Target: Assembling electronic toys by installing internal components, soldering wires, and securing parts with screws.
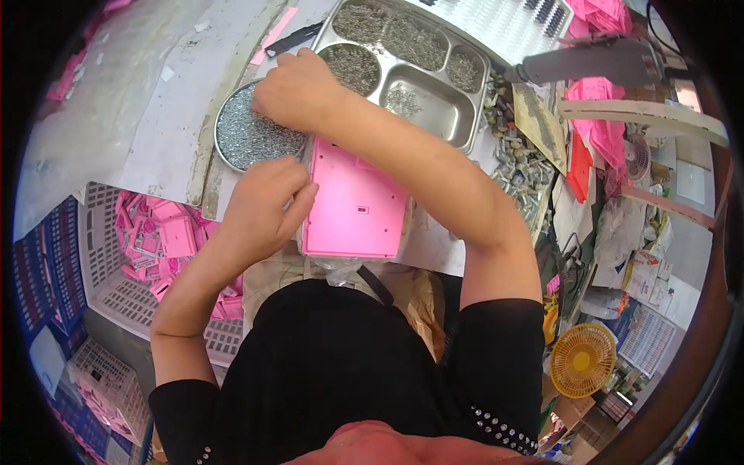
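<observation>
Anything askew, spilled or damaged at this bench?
A beige sheet lies askew over the small metal parts heaped right of the compartment tray; the pile looks unsorted, though that may be normal storage. The pink panel shows no obvious damage.

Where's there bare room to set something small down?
The white tabletop looks bare between the clear plastic sheet and the round dish; a smaller patch lies right of the pink panel. It's crowded in the dish, full of tiny metal pieces, beside the steel tray, among loose metal parts, and in the basket.
</observation>
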